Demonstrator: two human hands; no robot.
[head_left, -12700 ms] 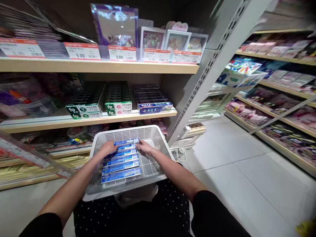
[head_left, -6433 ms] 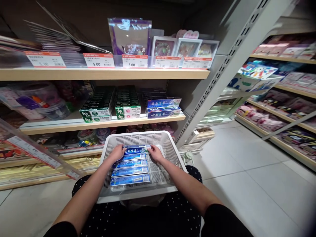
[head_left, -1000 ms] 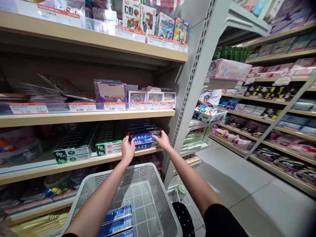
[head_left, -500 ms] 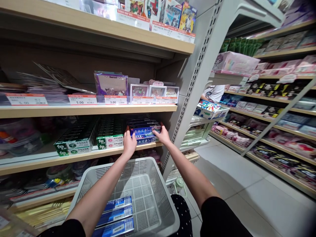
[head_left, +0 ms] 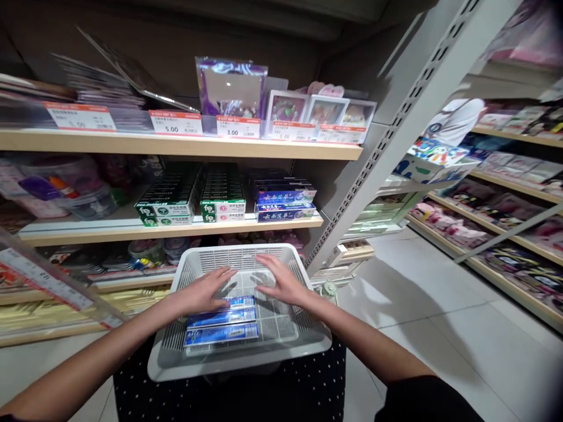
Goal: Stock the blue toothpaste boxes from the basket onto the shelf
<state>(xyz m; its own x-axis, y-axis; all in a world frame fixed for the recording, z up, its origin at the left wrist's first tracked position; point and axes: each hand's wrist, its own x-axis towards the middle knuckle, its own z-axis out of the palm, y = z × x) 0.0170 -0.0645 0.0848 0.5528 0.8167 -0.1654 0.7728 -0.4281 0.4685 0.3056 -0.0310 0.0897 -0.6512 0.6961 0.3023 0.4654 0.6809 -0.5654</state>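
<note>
My left hand (head_left: 204, 292) hovers over the grey plastic basket (head_left: 240, 364), fingers apart and nothing in them. Just below it, several blue toothpaste boxes (head_left: 222, 333) lie side by side on the basket's floor. On the basket's other side, my right hand (head_left: 281, 282) is also open and bare, its fingers spread. The basket rests against my lap. On the shelf beyond stand stacked blue and purple toothpaste boxes (head_left: 285, 196), apart from both hands. To their left are rows of green and white toothpaste boxes (head_left: 223, 210).
A slanted shelf upright (head_left: 387, 135) rises at the right. Above, a shelf (head_left: 185, 143) carries price tags and small framed boxes. Someone in a white top (head_left: 457, 123) is beyond the upright, near a colourful carton (head_left: 433, 161). Tiled floor (head_left: 409, 293) runs along the right.
Both hands have let go of the blue toothpaste boxes on the shelf and drawn back over the basket. My view has tilted down, and the basket appears more level.
</note>
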